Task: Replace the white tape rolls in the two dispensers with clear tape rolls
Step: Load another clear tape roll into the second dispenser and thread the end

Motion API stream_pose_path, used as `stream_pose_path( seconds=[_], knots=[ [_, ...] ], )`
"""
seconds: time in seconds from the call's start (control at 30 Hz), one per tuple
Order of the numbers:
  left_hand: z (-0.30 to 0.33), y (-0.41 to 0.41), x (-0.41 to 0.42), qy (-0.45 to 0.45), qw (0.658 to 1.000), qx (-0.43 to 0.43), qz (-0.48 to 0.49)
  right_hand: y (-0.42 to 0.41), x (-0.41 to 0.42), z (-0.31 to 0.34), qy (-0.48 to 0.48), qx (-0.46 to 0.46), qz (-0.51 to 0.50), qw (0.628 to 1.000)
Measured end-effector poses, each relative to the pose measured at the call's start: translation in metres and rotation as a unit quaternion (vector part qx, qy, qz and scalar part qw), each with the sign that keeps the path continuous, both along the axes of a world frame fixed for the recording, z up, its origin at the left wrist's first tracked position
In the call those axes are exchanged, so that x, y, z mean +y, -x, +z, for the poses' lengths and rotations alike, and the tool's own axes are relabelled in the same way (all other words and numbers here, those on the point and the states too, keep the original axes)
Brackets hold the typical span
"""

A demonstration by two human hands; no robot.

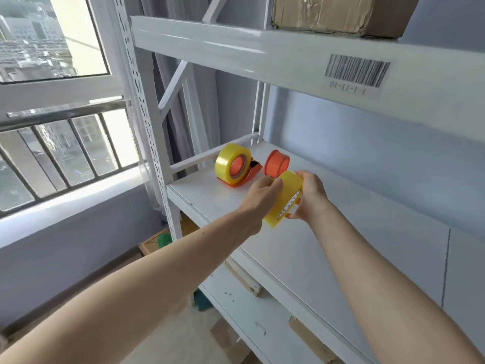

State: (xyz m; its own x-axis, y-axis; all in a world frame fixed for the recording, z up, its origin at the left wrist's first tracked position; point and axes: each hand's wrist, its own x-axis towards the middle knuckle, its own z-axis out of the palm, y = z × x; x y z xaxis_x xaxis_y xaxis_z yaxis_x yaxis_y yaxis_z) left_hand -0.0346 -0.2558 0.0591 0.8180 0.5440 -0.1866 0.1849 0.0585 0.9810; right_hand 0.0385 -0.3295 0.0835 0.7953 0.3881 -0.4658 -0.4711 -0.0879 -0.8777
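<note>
An orange dispenser (245, 177) stands on the white shelf (328, 240) with a yellowish clear tape roll (227, 162) mounted on its hub. To its right a second orange dispenser hub (276, 163) shows bare, its base hidden behind my hands. I hold another yellowish clear tape roll (284, 198) just above the shelf, tilted, right in front of that hub. My left hand (258, 195) grips its left side and my right hand (309, 195) grips its right rim. No white roll is in view.
A taped cardboard box (338, 14) sits on the upper shelf, whose front carries a barcode label (355, 73). The rack's perforated upright (147, 122) stands at left beside a window with a metal railing (63, 143). Cardboard pieces lie on the lower shelf and floor.
</note>
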Motion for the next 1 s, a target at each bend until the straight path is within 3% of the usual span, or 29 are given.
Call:
stream_pose_path(
  seconds=[0.3,0.77,0.9,1.0],
  knots=[
    [-0.004,-0.001,0.056,0.031,0.997,-0.004,-0.064,-0.003,0.033,-0.011,-0.001,0.008,-0.088,0.996],
    [0.025,-0.058,0.059,0.141,0.984,-0.049,-0.097,-0.044,0.042,0.007,-0.029,-0.05,-0.108,0.993],
    [0.03,-0.073,0.049,0.118,0.984,-0.072,-0.112,-0.047,0.04,0.021,-0.058,-0.066,-0.124,0.988],
    [0.028,-0.08,0.048,0.036,0.989,-0.067,-0.124,-0.06,0.043,0.019,-0.081,-0.057,-0.188,0.977]
  ],
)
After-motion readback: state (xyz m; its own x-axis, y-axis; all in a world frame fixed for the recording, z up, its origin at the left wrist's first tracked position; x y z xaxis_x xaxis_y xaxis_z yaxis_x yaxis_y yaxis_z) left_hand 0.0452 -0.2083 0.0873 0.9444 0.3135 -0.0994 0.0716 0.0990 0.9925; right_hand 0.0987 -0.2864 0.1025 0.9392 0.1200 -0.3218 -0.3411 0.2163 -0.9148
